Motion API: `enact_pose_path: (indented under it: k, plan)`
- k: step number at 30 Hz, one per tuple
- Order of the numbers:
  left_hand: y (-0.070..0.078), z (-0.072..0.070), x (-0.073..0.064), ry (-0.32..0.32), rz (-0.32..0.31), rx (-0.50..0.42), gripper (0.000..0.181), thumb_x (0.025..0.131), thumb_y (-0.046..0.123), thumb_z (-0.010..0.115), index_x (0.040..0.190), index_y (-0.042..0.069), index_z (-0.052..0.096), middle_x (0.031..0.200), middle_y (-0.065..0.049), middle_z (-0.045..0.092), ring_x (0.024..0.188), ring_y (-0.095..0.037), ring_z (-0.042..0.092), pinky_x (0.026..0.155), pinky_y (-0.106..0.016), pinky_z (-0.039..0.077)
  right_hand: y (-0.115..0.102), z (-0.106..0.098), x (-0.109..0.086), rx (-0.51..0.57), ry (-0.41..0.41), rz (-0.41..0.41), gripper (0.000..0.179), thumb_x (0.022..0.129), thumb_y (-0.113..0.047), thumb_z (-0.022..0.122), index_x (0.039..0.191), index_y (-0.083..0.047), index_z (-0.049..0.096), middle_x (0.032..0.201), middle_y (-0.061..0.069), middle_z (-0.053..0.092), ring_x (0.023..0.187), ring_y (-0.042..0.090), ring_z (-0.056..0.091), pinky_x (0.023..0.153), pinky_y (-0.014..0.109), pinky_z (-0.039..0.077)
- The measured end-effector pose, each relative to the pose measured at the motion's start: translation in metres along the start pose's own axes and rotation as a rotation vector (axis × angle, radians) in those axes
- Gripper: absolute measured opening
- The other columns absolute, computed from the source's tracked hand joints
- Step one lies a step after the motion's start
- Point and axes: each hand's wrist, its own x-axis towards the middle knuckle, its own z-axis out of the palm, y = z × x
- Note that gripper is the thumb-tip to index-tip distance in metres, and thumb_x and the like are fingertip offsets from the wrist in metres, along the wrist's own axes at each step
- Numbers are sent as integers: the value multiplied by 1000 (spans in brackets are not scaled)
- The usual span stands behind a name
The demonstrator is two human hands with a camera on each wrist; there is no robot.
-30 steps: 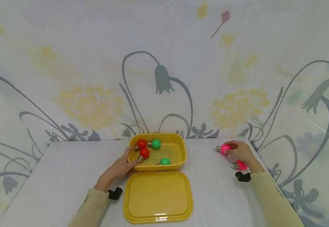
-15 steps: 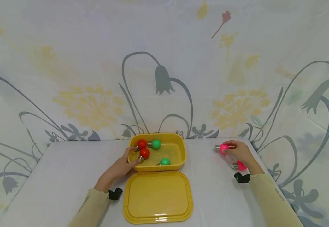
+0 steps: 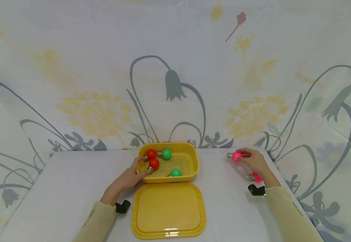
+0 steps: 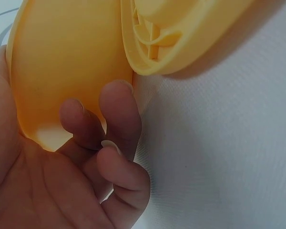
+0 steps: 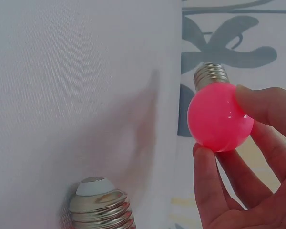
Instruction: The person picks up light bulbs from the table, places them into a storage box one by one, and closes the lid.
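Note:
In the head view my right hand [image 3: 255, 163] pinches a pink light bulb [image 3: 236, 156] by its round glass, the screw base pointing left. The right wrist view shows this bulb [image 5: 219, 117] held by thumb and fingertips off the table. Below that hand lies a second pink bulb [image 3: 256, 176], partly hidden by the wrist. My left hand [image 3: 128, 176] grips the left end of a yellow plastic box [image 3: 190, 161], thumb at the rim, other fingers curled against the outer wall. Inside the box lie two red bulbs [image 3: 154, 163] and two green bulbs [image 3: 167, 154].
A flat yellow lid [image 3: 168, 211] lies just in front of the box. White cloth covers the table [image 3: 223, 201], and a flower-patterned curtain [image 3: 175, 111] rises behind and along both sides.
My right hand has moved slightly left and up with the pink bulb, leaving more distance from the second one. The left hand and the box have stayed put.

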Motion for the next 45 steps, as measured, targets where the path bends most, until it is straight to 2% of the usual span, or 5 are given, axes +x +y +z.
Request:
enact_pose_path:
  k: [6, 20, 30, 38, 45]
  plan:
    - [-2, 1, 2, 4, 9, 4, 64, 97, 38, 62, 149, 22, 29, 113, -19, 55, 98, -34, 53, 94, -53, 41, -9, 1, -3, 6, 1, -12, 42, 89, -20, 76, 125, -2, 66, 121, 21, 65, 108, 37, 62, 85, 38, 47]
    - [-2, 0, 1, -7, -1, -3, 66, 96, 38, 62, 151, 21, 28, 90, -12, 56, 87, -29, 55, 84, -46, 42, -23, 9, -5, 39, 1, -50, 42, 87, -17, 78, 124, -2, 66, 120, 19, 66, 110, 36, 62, 83, 32, 50]
    - [-4, 1, 2, -18, -5, -27, 67, 97, 38, 61, 151, 22, 26, 72, -10, 50, 63, -23, 52, 72, -37, 42, -35, 13, -7, 32, -4, -115, 39, 86, -17, 80, 120, -3, 68, 120, 20, 65, 111, 38, 62, 79, 27, 51]
    - [-5, 2, 2, -19, -15, -35, 67, 97, 39, 61, 151, 23, 26, 68, -9, 49, 60, -23, 51, 67, -36, 42, -41, 16, -7, 14, -9, -154, 38, 86, -17, 80, 119, -3, 69, 119, 20, 66, 110, 39, 63, 80, 37, 53]
    - [-4, 2, 2, -11, -8, -22, 66, 97, 39, 61, 151, 23, 27, 68, -8, 49, 60, -23, 51, 71, -38, 42, -47, 21, -7, 14, -19, -168, 36, 86, -15, 79, 118, -3, 69, 117, 19, 67, 109, 39, 62, 78, 35, 53]
